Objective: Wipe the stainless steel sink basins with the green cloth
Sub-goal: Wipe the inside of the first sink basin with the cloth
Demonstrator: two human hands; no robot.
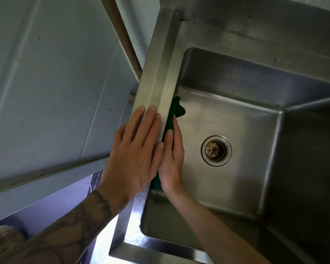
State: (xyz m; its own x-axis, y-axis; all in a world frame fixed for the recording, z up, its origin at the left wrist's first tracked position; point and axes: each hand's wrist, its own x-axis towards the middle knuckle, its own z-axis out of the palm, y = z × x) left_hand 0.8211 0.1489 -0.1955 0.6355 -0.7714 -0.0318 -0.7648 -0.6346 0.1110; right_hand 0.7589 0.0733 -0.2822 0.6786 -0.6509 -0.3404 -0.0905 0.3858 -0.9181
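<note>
A stainless steel sink basin (236,115) fills the right side of the head view, with a round drain (216,150) in its floor. My left hand (135,149) lies flat on the sink's left rim (156,77), fingers spread, holding nothing. My right hand (171,159) is inside the basin and presses the green cloth (176,109) against the left inner wall. The cloth sticks out beyond my fingertips and a bit shows below my palm; the rest is hidden under the hand.
A pale wall panel (46,82) runs along the left of the sink. A brown pipe (122,35) goes down behind the rim. Dark tiled floor (65,199) shows at the lower left.
</note>
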